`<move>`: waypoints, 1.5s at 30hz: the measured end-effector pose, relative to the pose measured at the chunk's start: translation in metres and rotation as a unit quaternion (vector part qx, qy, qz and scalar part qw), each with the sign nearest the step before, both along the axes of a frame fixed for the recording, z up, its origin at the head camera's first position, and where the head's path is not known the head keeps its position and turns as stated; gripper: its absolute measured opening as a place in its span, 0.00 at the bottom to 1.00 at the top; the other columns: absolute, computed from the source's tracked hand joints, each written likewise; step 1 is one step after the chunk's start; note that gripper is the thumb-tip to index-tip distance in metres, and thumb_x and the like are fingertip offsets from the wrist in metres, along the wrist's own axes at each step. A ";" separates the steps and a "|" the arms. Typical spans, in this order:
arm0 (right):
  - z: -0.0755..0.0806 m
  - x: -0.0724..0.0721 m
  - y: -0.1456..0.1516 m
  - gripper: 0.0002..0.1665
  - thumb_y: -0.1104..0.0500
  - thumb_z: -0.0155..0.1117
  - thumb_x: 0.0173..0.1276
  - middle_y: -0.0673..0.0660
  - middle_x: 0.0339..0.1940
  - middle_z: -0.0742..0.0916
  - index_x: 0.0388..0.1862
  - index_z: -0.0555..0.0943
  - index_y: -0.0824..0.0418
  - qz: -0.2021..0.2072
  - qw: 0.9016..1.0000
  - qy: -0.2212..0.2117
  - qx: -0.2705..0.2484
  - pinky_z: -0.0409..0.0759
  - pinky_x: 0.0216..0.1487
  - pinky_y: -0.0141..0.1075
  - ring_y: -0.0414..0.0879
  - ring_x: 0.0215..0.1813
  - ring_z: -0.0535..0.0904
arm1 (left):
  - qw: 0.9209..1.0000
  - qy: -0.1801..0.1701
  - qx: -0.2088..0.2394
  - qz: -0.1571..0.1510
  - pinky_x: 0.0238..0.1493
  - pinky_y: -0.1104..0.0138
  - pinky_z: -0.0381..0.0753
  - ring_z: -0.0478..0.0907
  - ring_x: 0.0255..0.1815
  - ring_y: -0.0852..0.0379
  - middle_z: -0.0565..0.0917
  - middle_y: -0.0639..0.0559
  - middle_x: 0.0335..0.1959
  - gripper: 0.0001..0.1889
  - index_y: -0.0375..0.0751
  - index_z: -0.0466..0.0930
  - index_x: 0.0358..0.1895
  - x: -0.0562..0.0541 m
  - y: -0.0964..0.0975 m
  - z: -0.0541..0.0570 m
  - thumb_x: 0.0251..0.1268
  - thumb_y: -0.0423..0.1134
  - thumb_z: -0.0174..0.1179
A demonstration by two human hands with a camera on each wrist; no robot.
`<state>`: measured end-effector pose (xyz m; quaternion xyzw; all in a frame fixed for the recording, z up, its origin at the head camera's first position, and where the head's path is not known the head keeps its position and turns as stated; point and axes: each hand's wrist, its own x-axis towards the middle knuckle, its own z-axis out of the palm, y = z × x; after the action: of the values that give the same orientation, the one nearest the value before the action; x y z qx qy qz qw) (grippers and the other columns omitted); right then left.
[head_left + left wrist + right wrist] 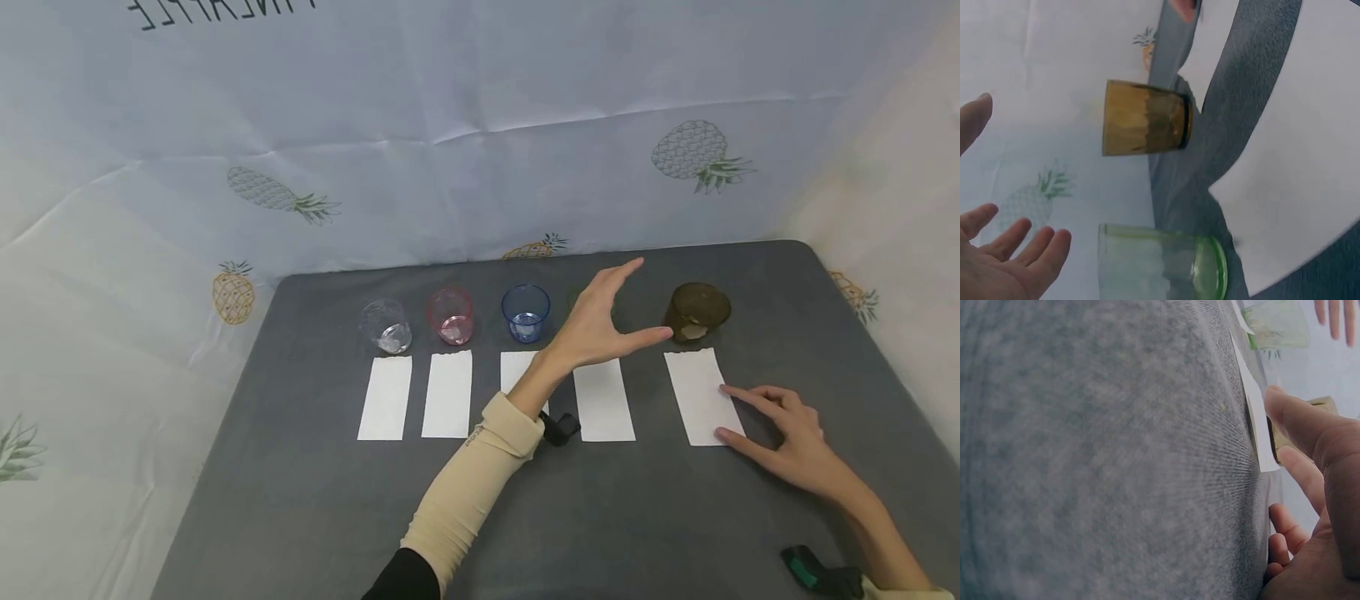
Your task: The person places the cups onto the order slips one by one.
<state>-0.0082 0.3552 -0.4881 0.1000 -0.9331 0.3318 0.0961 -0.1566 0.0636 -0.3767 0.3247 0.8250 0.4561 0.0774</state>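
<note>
My right hand (797, 435) lies low at the table's right, thumb and index fingertips at the right edge of a white paper strip (699, 396). Just behind that strip stands an amber-brown glass (697, 307), upright. My left hand (591, 327) hovers with thumb and fingers spread wide, palm turned toward the brown glass, holding nothing. In the head view it mostly hides a green glass, which shows plainly in the left wrist view as a clear green tumbler (1166, 265). Under the left hand lies another paper strip (606, 408).
Left of my left hand stand a blue glass (526, 310), a pink glass (451, 315) and a clear glass (386, 327). In front of them lie more paper strips, one below the clear glass (386, 400). A pineapple-print cloth (480, 183) hangs behind the grey table (300, 500).
</note>
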 end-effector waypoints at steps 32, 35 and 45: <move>0.000 0.001 -0.001 0.45 0.57 0.85 0.48 0.63 0.56 0.72 0.68 0.79 0.53 -0.006 1.000 -0.023 0.009 0.54 0.47 0.63 0.41 0.57 0.56 | 0.990 -0.005 -0.143 0.002 0.71 0.70 0.73 0.68 0.76 0.55 0.68 0.46 0.77 0.47 0.44 0.58 0.81 -0.024 0.087 -0.026 0.61 0.56 0.69; 0.000 0.001 -0.002 0.45 0.57 0.85 0.48 0.64 0.56 0.72 0.68 0.79 0.54 -0.007 1.000 -0.022 0.013 0.54 0.47 0.63 0.52 0.54 0.58 | 0.990 -0.004 -0.141 -0.001 0.70 0.70 0.74 0.70 0.75 0.54 0.69 0.46 0.76 0.46 0.43 0.59 0.80 -0.024 0.087 -0.030 0.62 0.55 0.69; 0.003 0.001 -0.003 0.45 0.55 0.84 0.50 0.65 0.56 0.71 0.69 0.78 0.56 -0.012 0.999 -0.036 0.015 0.52 0.45 0.61 0.58 0.54 0.59 | 0.989 0.006 -0.145 0.011 0.70 0.70 0.74 0.71 0.74 0.55 0.71 0.48 0.75 0.44 0.45 0.60 0.80 -0.026 0.091 -0.039 0.66 0.58 0.66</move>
<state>-0.0070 0.3522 -0.4852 0.0783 -0.9421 0.3195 0.0652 -0.1828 0.1543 -0.4156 0.3040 0.8863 0.3304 0.1139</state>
